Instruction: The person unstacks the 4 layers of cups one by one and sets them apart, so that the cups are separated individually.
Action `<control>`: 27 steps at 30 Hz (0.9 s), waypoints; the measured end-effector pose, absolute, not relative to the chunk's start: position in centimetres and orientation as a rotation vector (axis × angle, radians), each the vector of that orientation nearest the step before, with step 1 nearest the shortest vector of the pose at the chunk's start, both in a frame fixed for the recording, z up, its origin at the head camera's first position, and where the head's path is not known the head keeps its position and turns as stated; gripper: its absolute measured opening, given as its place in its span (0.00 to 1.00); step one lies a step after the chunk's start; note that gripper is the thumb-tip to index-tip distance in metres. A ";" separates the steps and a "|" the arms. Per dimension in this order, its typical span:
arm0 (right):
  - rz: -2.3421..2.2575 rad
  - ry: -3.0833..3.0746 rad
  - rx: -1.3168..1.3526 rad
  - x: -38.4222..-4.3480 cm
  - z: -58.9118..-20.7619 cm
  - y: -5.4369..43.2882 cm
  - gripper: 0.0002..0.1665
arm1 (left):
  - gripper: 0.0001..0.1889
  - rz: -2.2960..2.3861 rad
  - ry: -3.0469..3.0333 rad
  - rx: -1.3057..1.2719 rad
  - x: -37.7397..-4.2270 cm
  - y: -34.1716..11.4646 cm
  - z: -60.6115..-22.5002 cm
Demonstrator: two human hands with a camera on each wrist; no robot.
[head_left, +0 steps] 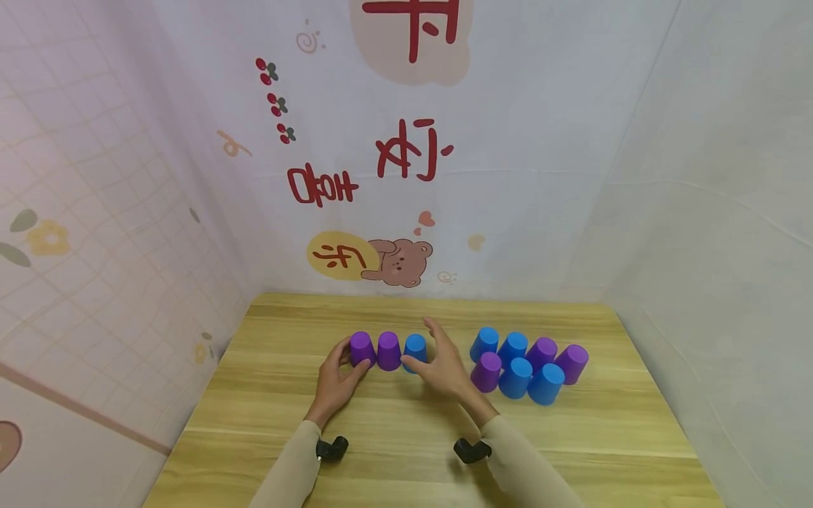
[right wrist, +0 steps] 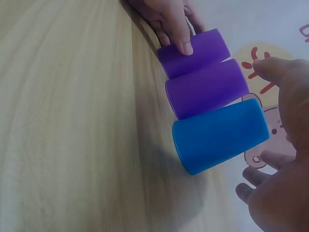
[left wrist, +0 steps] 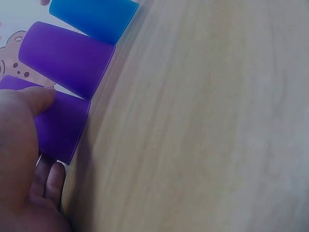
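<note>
Three upside-down cups stand in a row on the table: a purple cup at the left, another purple cup in the middle and a blue cup at the right. My left hand holds the left purple cup, thumb on its near side and fingers round its outer side. Around the right end of the row, my right hand has its thumb and fingers spread. In the right wrist view, a gap shows between those fingers and the blue cup.
To the right, several more upside-down cups stand in two rows, among them a front purple cup and a front blue cup. Behind the wooden table hangs a printed white curtain, with more curtain at both sides.
</note>
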State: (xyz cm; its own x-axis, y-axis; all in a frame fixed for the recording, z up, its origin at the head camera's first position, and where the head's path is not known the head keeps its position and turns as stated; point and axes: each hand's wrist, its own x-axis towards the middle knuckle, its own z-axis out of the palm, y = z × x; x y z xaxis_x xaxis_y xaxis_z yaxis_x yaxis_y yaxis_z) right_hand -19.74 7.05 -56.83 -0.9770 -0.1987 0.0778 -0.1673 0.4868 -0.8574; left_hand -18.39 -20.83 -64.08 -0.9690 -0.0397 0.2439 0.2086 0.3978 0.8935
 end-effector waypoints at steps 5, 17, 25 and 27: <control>-1.555 2.675 -0.349 -20.0 -57.3 7.0 0.58 | 0.35 -1.603 -2.425 -0.155 -18.4 -20.8 -64.0; -1.635 2.653 -0.396 -20.5 -57.8 6.7 0.44 | 0.36 -1.621 -2.428 -0.139 -18.4 -20.8 -63.9; -1.650 2.645 -0.410 -20.7 -58.0 6.6 0.37 | 0.36 -1.660 -2.415 -0.134 -18.4 -20.9 -63.9; -1.648 2.654 -0.409 -20.7 -58.1 6.6 0.35 | 0.36 -1.663 -2.419 -0.129 -18.4 -20.9 -63.9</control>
State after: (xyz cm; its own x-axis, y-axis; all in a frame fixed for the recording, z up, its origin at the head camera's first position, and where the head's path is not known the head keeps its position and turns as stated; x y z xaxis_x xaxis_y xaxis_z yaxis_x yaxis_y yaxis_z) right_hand -20.74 6.60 -58.08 -0.9662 -0.2143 0.1435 -0.2236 0.4190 -0.8800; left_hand -18.39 -20.89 -63.90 -0.9756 -0.0427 0.2154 0.1858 0.3624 0.9133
